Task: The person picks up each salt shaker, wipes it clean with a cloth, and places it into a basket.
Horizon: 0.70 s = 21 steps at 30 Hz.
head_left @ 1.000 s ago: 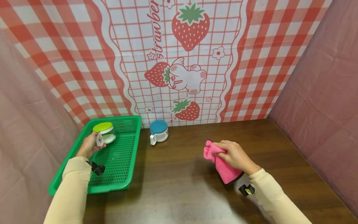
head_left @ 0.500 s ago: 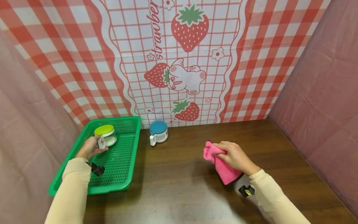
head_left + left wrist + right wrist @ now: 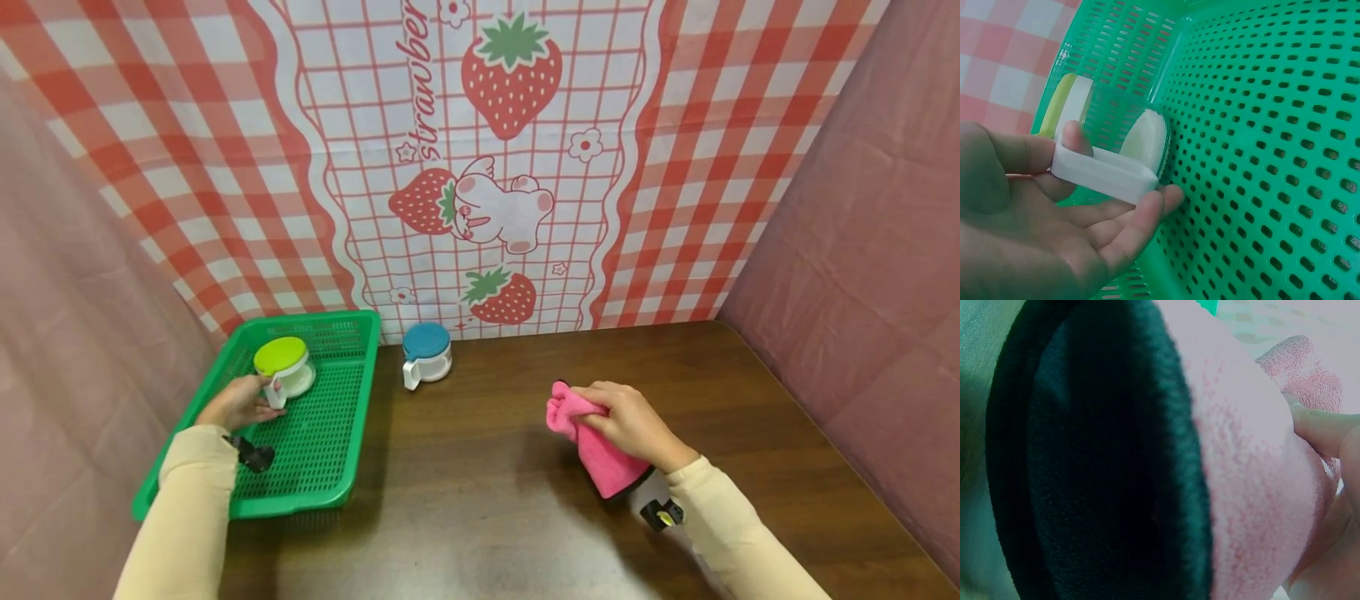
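Observation:
Inside the green basket [image 3: 352, 417], at its far end, a clear seasoning jar [image 3: 282, 357] with a lime-green lid and white handle stands upright. My left hand [image 3: 238, 402] pinches the upper end of the handle [image 3: 1104, 178]. In the left wrist view a fingertip shows through the handle's loop, while the other fingers extend below it. At the right, my right hand [image 3: 626, 421] grips a bunched pink cloth [image 3: 607, 462] with dark edging. Its dark-edged fold [image 3: 1191, 456] fills much of the right wrist view.
A second seasoning jar [image 3: 426, 352] with a blue lid stands on the wooden table [image 3: 480, 508], just right of the basket near the back. A checked strawberry curtain [image 3: 675, 208] hangs behind, with pink fabric at both sides.
The lime-lidded jar has come down and slightly towards me in the basket, from tilted to upright, with my left hand on its handle. The right hand and cloth stay nearly still.

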Motion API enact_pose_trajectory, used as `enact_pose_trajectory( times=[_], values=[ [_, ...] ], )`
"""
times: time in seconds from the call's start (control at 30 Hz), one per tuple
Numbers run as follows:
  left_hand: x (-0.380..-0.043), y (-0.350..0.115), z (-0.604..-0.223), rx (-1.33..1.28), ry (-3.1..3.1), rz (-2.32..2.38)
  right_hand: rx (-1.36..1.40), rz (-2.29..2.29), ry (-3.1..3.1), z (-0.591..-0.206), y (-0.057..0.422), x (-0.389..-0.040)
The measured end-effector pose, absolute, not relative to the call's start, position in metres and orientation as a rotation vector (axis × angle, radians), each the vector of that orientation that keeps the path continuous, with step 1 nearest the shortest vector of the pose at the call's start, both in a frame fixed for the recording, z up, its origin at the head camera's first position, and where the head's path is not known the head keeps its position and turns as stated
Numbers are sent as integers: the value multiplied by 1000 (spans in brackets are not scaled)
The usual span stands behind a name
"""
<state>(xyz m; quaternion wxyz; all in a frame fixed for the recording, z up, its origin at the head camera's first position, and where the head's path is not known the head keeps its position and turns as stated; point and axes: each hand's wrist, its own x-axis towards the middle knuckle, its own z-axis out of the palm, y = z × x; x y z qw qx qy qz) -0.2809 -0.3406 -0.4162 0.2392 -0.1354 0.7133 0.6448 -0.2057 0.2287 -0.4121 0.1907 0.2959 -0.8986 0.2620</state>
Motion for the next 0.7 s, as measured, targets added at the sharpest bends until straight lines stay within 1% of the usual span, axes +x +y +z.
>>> enact_pose_trajectory(
  times=[0.37,0.7],
  values=[
    [-278,-346,-418,-490,2045,1655,817,750,-2544,-413,228,-204],
    [-277,-347,-416,-553,2032,1655,800,760,-2565,-414,227,-203]
  ],
)
